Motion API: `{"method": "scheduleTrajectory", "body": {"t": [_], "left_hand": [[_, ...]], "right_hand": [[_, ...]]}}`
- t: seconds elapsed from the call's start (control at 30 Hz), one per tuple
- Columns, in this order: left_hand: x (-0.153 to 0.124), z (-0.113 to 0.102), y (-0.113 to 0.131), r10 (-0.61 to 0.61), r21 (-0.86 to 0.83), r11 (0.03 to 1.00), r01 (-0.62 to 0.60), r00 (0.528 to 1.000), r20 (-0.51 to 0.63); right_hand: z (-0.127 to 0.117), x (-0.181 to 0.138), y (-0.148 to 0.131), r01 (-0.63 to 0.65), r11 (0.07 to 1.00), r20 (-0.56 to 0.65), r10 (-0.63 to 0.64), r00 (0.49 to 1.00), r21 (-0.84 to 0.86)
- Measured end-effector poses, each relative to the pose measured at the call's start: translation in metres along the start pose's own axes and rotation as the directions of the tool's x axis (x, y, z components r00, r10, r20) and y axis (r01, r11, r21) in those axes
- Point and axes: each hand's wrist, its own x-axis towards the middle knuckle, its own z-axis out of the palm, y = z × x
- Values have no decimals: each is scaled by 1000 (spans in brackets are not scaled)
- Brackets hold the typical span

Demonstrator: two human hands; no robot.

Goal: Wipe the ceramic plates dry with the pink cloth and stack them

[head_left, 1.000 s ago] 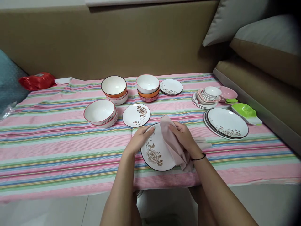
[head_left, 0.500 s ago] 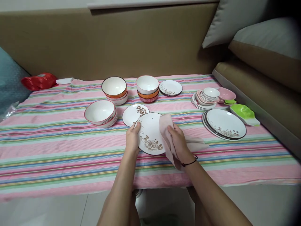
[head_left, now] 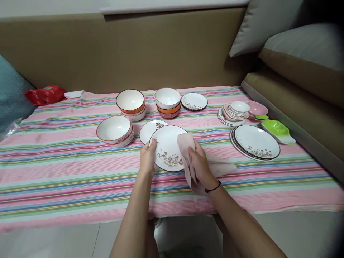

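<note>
My left hand (head_left: pixel 147 157) grips the left edge of a white plate (head_left: pixel 168 145) with a dark rim and brown flowers, thumb on top. The plate is raised above the striped cloth, tilted toward me. At its right side my right hand (head_left: pixel 199 162) is closed on a pale pink cloth (head_left: pixel 186 145), which lies over the plate's right edge and hangs below it. Part of the cloth trails to the right. Behind the held plate is another flowered plate (head_left: pixel 147 131), partly covered by it.
Stacked bowls (head_left: pixel 130 102) stand at the back left, with more bowls (head_left: pixel 114 129) nearer and a third stack (head_left: pixel 168 100) beside small plates (head_left: pixel 194 101). To the right are stacked large plates (head_left: pixel 256 141), small dishes (head_left: pixel 236 111) and a green dish (head_left: pixel 276 129). A red bag (head_left: pixel 45 95) lies far left.
Both hands, with the plate and the cloth, have shifted slightly left and up in the view. The held plate now covers more of the plate behind it.
</note>
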Motion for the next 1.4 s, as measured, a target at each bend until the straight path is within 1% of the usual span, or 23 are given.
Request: {"method": "scheduleTrajectory", "body": {"t": [0.07,0.13,0.27,0.37,0.47,0.57,0.63,0.73,0.83,0.9,1.0,1.07,1.17,1.23,1.27,1.33,1.4], "left_hand": [[-2,1,1,-43,36,999,40,996,80],[-4,1,3,-95,93,992,82,984,153],[-8,-2,9,-217,230,961,150,929,299],[-10,-6,14,-303,314,931,188,876,375],[-10,-9,17,-333,377,911,166,836,437],[-10,-11,18,-324,381,914,140,816,478],[-9,-12,17,-335,363,916,169,822,461],[-9,-13,15,-341,312,924,220,842,418],[-12,-11,13,-321,213,943,255,861,394],[-12,-9,12,-276,120,961,249,897,346],[-9,-5,7,-170,-23,984,178,964,204],[-7,0,2,-115,-105,987,125,989,96],[-4,8,-6,-62,-190,981,46,995,-81],[-6,14,-11,-35,-204,979,-3,982,-186],[-7,16,-13,-25,-198,980,-18,976,-215],[-9,18,-13,-3,-161,986,-31,978,-210],[-10,17,-8,21,-93,995,-31,994,-109]], "right_hand": [[-7,6,-3,39,999,-6,-39,999,-12],[-14,10,-7,52,999,13,-52,999,-10],[-26,14,-15,14,999,156,-7,988,-42],[-29,13,-19,5,994,284,27,958,-113],[-27,10,-21,-2,988,367,59,928,-155],[-22,8,-22,-38,990,411,90,907,-133],[-19,8,-23,-45,994,417,83,905,-102],[-17,10,-23,-54,998,374,61,925,-31],[-16,11,-23,-36,999,283,28,959,25],[-14,10,-22,-4,999,206,-7,978,54],[-8,5,-22,4,998,110,-11,994,63],[-2,0,-20,-10,998,60,7,998,63],[9,-7,-14,-12,995,15,11,1000,98],[16,-10,-8,5,993,4,-5,1000,118],[17,-10,-5,14,993,-11,-12,1000,120],[18,-10,-2,48,994,-72,-40,997,103],[13,-8,-4,93,994,-137,-85,987,55]]}}
